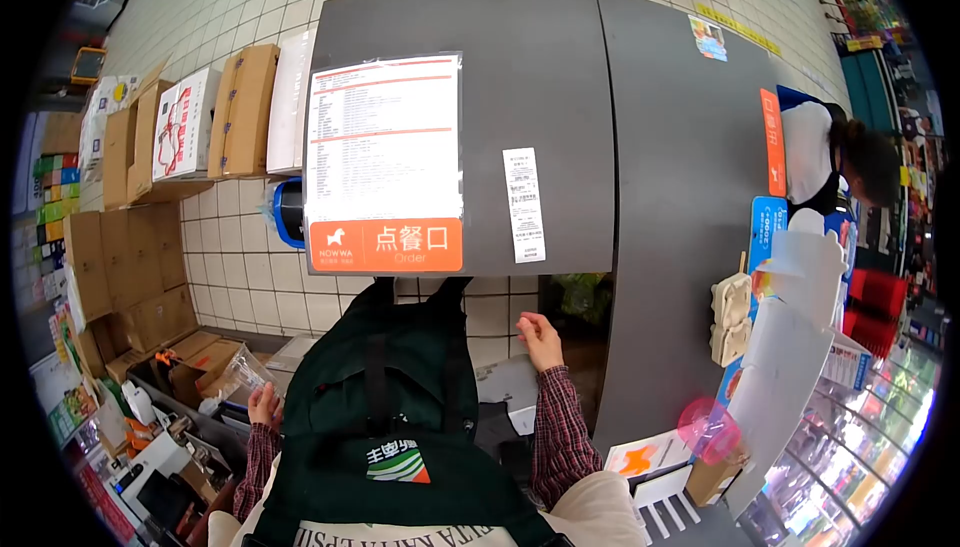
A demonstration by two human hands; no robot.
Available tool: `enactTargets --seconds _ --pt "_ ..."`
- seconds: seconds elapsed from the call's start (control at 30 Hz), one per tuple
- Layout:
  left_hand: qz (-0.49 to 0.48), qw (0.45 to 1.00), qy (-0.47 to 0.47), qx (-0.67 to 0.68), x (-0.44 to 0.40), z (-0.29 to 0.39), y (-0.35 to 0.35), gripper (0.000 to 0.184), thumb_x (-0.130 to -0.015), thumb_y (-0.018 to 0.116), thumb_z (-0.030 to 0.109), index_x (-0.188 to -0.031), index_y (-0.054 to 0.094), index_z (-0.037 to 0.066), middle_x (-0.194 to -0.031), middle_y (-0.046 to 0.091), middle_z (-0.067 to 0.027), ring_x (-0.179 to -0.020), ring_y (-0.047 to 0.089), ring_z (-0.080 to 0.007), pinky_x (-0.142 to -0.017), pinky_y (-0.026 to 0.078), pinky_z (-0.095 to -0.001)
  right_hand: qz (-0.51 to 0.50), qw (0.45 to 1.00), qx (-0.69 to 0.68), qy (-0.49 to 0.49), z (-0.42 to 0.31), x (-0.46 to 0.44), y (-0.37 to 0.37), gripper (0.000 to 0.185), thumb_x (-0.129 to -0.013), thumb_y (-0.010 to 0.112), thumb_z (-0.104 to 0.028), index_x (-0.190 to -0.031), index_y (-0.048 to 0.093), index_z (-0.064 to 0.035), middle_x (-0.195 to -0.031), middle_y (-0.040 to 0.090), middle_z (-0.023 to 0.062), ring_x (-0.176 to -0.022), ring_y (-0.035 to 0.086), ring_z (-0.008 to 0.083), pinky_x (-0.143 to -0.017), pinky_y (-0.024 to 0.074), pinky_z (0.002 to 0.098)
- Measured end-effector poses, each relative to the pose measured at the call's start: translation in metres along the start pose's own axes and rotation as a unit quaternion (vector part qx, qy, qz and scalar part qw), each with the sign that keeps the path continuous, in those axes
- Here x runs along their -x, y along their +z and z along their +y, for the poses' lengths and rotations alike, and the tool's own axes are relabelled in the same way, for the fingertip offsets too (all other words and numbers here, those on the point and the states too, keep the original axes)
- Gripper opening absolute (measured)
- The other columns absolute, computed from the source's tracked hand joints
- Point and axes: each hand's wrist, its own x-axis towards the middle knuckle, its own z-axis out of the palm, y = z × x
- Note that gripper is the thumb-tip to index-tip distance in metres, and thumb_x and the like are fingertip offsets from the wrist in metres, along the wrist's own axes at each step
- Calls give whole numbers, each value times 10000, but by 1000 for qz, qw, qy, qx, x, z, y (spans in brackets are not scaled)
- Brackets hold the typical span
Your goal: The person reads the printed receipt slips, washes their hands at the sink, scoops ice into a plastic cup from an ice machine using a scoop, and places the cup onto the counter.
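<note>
Apron (pixel 340 482), clear plastic (pixel 244 371) in left fingers (pixel 267 399)

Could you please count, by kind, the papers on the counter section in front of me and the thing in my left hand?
Laminated order menu: 1
Receipt: 1
Clear plastic item in left hand: 1
Total: 3

Cardboard boxes (pixel 242 112) stand beside the grey counter (pixel 540 67)

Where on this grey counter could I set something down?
The grey counter has bare stretches beyond the receipt, between it and the menu sheet, and from the seam across to the carton-like tray. Its right edge is crowded with the orange sign, blue sign, tray and pink bowl.
</note>
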Motion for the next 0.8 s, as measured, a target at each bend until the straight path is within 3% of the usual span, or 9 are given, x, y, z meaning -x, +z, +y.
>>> enactTargets --seconds 0.17,0.63,0.77,0.8 --pt "28 999 -3 42 27 1 20 627 -761 756 366 -1251 405 189 -1158 574 15 -1068 536 -179 -826 394 -378 -55 997 54 -21 -9 -9 12 313 -915 575 -281 -1121 590 -45 -911 661 55 -768 628 117 -669 485 247" --pt "31 999 3 44 42 1 42 658 -750 767 360 -1270 411 171 -1190 570 -5 -1106 519 -202 -860 387 -396 -3 997 69 -23 7 -27 -18 331 -900 598 -275 -1112 598 -21 -911 657 86 -780 636 138 -717 513 273" --pt "30 999 11 32 47 8 49 674 -744 771 367 -1274 411 158 -1189 574 -10 -1105 519 -201 -850 394 -388 12 996 88 -24 42 -34 -19 328 -905 591 -284 -1102 604 -22 -903 663 74 -776 634 137 -707 511 273" --pt "31 999 12 32 48 9 49 674 -744 771 367 -1274 411 158 -1189 574 -10 -1105 519 -201 -850 394 -388 5 998 63 19 51 -32 -19 323 -907 587 -291 -1093 606 -27 -901 667 69 -769 634 135 -685 511 272"
